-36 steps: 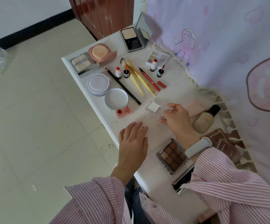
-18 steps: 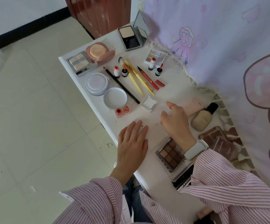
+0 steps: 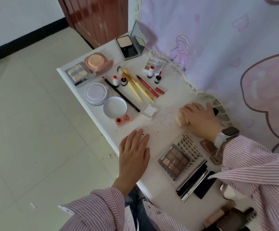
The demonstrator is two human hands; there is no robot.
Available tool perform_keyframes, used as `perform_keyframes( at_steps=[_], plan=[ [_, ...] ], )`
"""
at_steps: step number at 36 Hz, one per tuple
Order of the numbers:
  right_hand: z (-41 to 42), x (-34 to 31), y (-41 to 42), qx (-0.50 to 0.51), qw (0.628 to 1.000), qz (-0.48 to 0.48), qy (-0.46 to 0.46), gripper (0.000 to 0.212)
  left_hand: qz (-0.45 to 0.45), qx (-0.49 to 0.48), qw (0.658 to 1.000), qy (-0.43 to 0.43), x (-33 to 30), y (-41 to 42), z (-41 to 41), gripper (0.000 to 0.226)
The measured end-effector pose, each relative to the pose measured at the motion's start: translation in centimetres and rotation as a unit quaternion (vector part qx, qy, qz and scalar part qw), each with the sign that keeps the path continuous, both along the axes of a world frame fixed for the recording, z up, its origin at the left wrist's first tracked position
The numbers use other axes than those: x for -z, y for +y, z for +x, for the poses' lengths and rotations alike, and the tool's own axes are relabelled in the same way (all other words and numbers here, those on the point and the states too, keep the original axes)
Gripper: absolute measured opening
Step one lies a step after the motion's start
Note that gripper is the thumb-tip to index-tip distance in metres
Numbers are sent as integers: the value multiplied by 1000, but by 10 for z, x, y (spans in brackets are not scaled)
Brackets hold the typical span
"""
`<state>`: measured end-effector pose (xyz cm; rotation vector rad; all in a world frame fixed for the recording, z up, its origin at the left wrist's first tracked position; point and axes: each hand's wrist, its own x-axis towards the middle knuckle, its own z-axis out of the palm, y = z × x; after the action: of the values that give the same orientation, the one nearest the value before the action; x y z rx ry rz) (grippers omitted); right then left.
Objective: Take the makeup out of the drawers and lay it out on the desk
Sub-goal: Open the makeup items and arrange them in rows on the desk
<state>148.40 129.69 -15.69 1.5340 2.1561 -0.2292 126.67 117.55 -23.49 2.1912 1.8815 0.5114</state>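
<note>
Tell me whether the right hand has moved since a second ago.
Yes. The right hand has gone from beside the small clear square case toward the curtain side, and now grips the foundation bottle, which earlier lay untouched.

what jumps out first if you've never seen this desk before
The right hand lies over a beige foundation bottle on its side near the curtain. The left hand rests flat at the desk's front edge. Beyond them, yellow brushes lie beside a red liner pen.
</note>
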Motion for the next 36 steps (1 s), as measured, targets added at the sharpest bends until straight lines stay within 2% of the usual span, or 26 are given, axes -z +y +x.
perform_keyframes(
  at_steps=[7,11,14,17,21,26,30,32,34,36],
  plan=[
    [1,-4,5,-46,996,71,4,37,-21,-9,999,-39,-7,0,1,38],
    [0,-17,-2,-18,984,131,116,45,-18,-38,983,-177,-20,3,4,33],
    [-9,-33,-14,-20,965,143,219,50,-19,-34,962,-269,-38,11,8,33],
    [-18,-48,-24,-5,963,60,264,57,-30,-27,950,-311,-52,19,11,41],
    [-29,-56,-34,32,964,-95,245,59,-16,28,953,-301,-60,26,11,56],
    [-38,-56,-45,30,953,-176,246,46,33,97,957,-273,-60,25,6,42],
    [-41,-54,-53,29,951,-187,245,33,24,100,961,-256,-59,22,4,29],
    [-42,-54,-55,10,958,-165,234,32,11,82,963,-257,-60,21,4,31],
    [-43,-52,-54,-10,965,-143,221,35,-33,64,958,-276,-65,20,5,30],
    [-43,-52,-51,-32,968,-124,215,39,-111,38,940,-320,-72,20,8,19]
  ],
)
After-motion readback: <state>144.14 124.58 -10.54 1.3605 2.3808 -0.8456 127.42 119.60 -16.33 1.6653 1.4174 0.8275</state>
